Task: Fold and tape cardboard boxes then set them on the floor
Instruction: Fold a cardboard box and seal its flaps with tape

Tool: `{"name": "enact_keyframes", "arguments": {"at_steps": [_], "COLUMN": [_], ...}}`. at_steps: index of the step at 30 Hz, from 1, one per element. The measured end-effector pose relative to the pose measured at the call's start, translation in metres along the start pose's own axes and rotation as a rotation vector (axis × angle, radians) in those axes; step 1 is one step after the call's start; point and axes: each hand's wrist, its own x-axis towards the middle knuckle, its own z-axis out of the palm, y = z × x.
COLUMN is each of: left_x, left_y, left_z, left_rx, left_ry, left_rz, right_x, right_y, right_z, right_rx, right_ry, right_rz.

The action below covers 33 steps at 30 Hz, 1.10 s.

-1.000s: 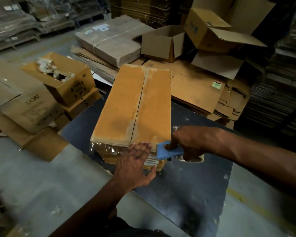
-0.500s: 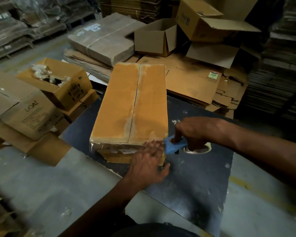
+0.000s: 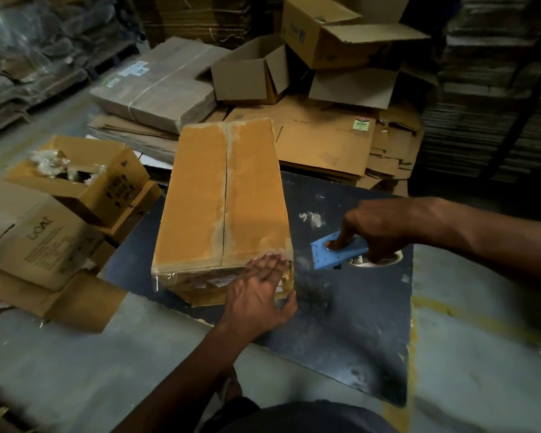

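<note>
A long closed cardboard box [image 3: 222,195] lies on a dark board [image 3: 350,323], its two top flaps meeting in a centre seam. Clear tape wraps its near end. My left hand [image 3: 260,292] presses flat, fingers straight, on the box's near right corner over the tape. My right hand [image 3: 378,229] grips a blue tape dispenser [image 3: 334,250] just right of the box, a short gap away from that corner. The tape roll shows partly under the hand.
Open boxes [image 3: 75,173] and a printed carton [image 3: 35,242] stand at the left. Flattened cardboard [image 3: 325,142] and a strapped bundle [image 3: 156,85] lie behind the box, with open boxes [image 3: 325,35] stacked beyond. Grey concrete floor [image 3: 75,370] lies near me.
My left hand slid right along the box's taped end to its right corner. My right hand pulled the dispenser away from the box to the right.
</note>
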Motion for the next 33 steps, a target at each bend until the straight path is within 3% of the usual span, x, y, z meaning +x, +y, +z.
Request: {"name": "enact_keyframes", "arguments": {"at_steps": [6, 14, 21, 27, 30, 33], "left_x": [0.002, 0.014, 0.053, 0.081, 0.088, 0.085], "left_y": [0.002, -0.005, 0.000, -0.004, -0.011, -0.011], "left_z": [-0.008, -0.028, -0.050, -0.052, -0.050, -0.049], "left_rx": [-0.010, 0.052, 0.325, 0.352, 0.344, 0.333], "left_ry": [0.030, -0.117, -0.322, -0.439, -0.458, -0.420], "left_rz": [0.006, 0.034, 0.294, 0.421, 0.428, 0.426], "right_x": [-0.007, 0.042, 0.060, 0.093, 0.091, 0.074], "right_y": [0.012, -0.016, -0.027, -0.035, -0.031, -0.018], "right_z": [0.005, 0.040, 0.032, 0.042, 0.059, 0.106], "right_rx": [0.049, 0.045, 0.107, 0.058, -0.090, -0.179], "right_ry": [-0.030, -0.036, -0.019, 0.056, 0.123, -0.019], "right_rz": [0.034, -0.026, -0.027, 0.014, 0.065, 0.158]}}
